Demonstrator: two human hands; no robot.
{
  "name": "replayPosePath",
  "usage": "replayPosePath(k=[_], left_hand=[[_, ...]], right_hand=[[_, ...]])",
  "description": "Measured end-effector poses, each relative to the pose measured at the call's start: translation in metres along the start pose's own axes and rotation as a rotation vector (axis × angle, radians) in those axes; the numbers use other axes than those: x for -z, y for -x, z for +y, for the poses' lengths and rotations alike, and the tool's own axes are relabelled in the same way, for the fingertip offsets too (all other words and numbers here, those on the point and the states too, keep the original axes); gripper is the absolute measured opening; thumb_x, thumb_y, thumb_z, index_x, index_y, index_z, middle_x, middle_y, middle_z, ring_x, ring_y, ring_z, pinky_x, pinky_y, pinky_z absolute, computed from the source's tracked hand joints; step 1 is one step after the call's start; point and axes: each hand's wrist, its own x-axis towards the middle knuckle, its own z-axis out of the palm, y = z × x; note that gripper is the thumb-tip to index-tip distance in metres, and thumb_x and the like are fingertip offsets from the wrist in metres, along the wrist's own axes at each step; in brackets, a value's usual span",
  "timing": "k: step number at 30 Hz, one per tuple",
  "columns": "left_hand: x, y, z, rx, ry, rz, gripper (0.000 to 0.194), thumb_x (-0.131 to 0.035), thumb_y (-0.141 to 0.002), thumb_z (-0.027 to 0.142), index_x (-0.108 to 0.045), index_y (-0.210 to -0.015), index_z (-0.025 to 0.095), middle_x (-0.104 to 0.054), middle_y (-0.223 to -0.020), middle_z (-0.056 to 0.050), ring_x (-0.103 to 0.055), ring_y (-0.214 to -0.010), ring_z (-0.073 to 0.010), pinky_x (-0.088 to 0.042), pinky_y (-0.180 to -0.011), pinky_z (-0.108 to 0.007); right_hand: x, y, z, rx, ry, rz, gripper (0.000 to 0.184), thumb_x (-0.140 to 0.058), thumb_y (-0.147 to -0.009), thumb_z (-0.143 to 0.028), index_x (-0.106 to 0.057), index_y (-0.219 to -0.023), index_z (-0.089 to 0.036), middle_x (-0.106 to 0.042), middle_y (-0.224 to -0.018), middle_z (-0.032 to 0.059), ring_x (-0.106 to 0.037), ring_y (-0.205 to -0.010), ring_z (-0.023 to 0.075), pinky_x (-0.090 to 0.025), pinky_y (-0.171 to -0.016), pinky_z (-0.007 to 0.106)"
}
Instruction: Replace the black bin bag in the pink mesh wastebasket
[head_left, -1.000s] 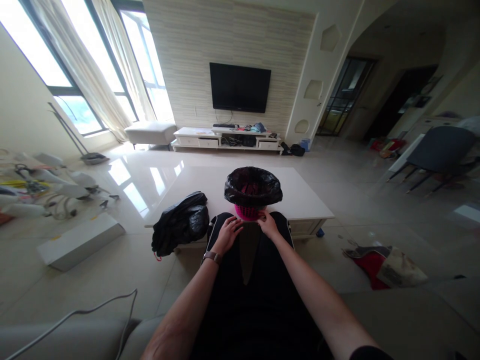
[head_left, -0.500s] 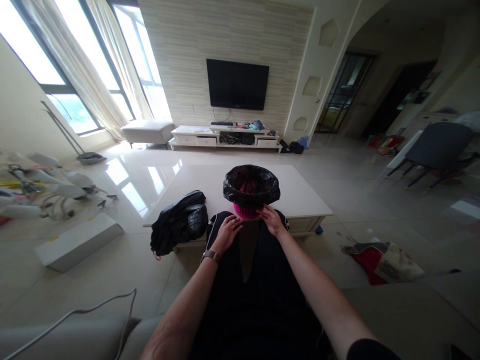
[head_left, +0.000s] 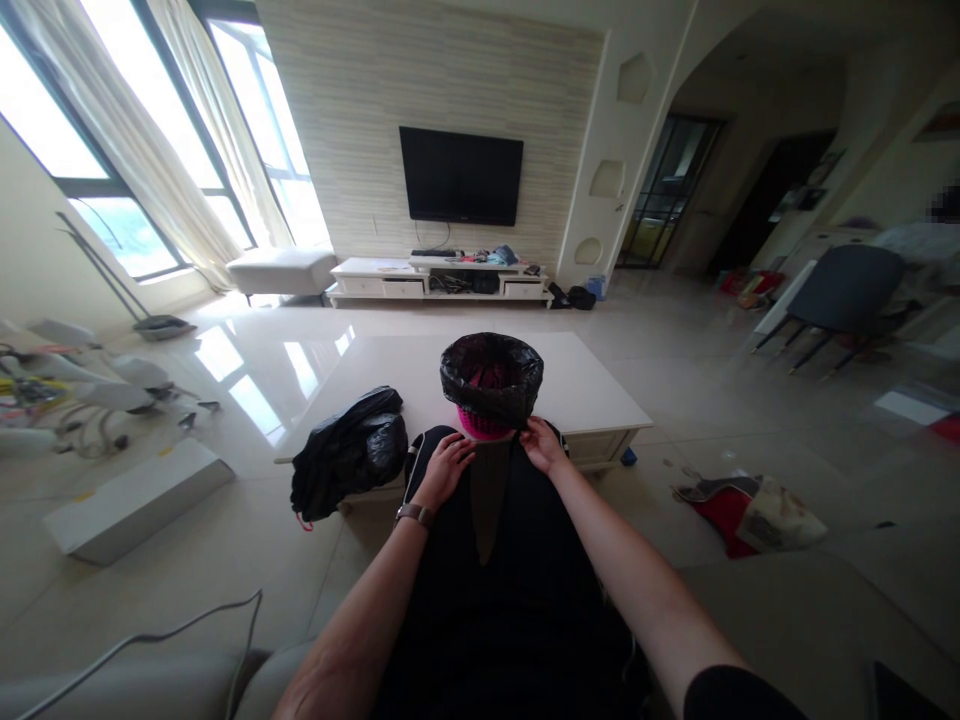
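The white desk [head_left: 592, 385] carries a pink basket [head_left: 480, 425] at its near edge, lined with a black bag [head_left: 491, 372] folded over the rim; a filled black sack [head_left: 349, 452] slumps just beside it; the basket sits so near the edge that a tug on the liner could tip it onto the lap, I'd judge; the right hand [head_left: 541, 445] pinches the liner's lower hem, fingers closed on it; the left hand [head_left: 444, 470] rests loosely open on the knee, holding nothing.

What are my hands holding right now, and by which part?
The right hand pinches the lower edge of the black bag lining the pink basket. The left hand rests open on the knee, holding nothing.
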Motion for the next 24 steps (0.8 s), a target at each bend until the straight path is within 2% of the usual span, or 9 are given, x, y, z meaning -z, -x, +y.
replayPosePath(k=[7,12,16,21,24], left_hand=[[0.001,-0.001,-0.001,-0.005,-0.012,-0.021,0.028,-0.082,-0.082,0.026,-0.070,-0.107,0.020,-0.077,-0.106,-0.011,-0.075,-0.108,-0.0264,-0.055,-0.104,-0.044],[0.003,-0.002,-0.002,0.005,-0.018,-0.003,0.027,-0.081,-0.084,0.026,-0.069,-0.108,0.019,-0.076,-0.108,-0.013,-0.074,-0.109,-0.0269,-0.054,-0.105,-0.046],[0.004,-0.003,-0.002,0.000,-0.020,-0.002,0.028,-0.081,-0.082,0.024,-0.069,-0.107,0.018,-0.076,-0.108,-0.013,-0.074,-0.108,-0.0268,-0.054,-0.104,-0.045],[0.006,-0.005,-0.005,-0.006,-0.016,0.001,0.028,-0.081,-0.082,0.026,-0.068,-0.107,0.019,-0.076,-0.105,-0.012,-0.075,-0.106,-0.0269,-0.055,-0.104,-0.046],[0.006,-0.006,-0.006,-0.005,-0.019,0.012,0.028,-0.081,-0.082,0.026,-0.068,-0.106,0.019,-0.077,-0.103,-0.011,-0.075,-0.105,-0.0266,-0.054,-0.104,-0.047]], right_hand=[[0.002,0.000,0.003,0.025,0.048,0.009,0.033,-0.085,-0.065,-0.016,-0.066,-0.091,-0.024,-0.071,-0.075,-0.0050,-0.062,-0.060,0.0101,-0.052,-0.054,0.021],[0.005,0.000,0.005,0.068,0.174,0.002,0.035,-0.086,-0.062,-0.020,-0.068,-0.092,-0.021,-0.071,-0.075,-0.0022,-0.070,-0.071,0.0146,-0.054,-0.062,0.024],[0.001,0.000,0.008,0.112,0.336,-0.036,0.037,-0.082,-0.065,-0.026,-0.070,-0.099,-0.020,-0.072,-0.078,0.0005,-0.073,-0.076,0.0180,-0.055,-0.066,0.028],[-0.010,0.010,0.020,0.230,0.645,-0.102,0.054,-0.071,-0.069,-0.023,-0.067,-0.122,-0.021,-0.066,-0.076,-0.0042,-0.067,-0.067,0.0162,-0.057,-0.071,0.033],[-0.020,0.026,0.026,0.352,0.852,-0.167,0.057,-0.067,-0.069,-0.015,-0.068,-0.126,-0.021,-0.067,-0.086,0.0003,-0.066,-0.079,0.0196,-0.057,-0.089,0.043]])
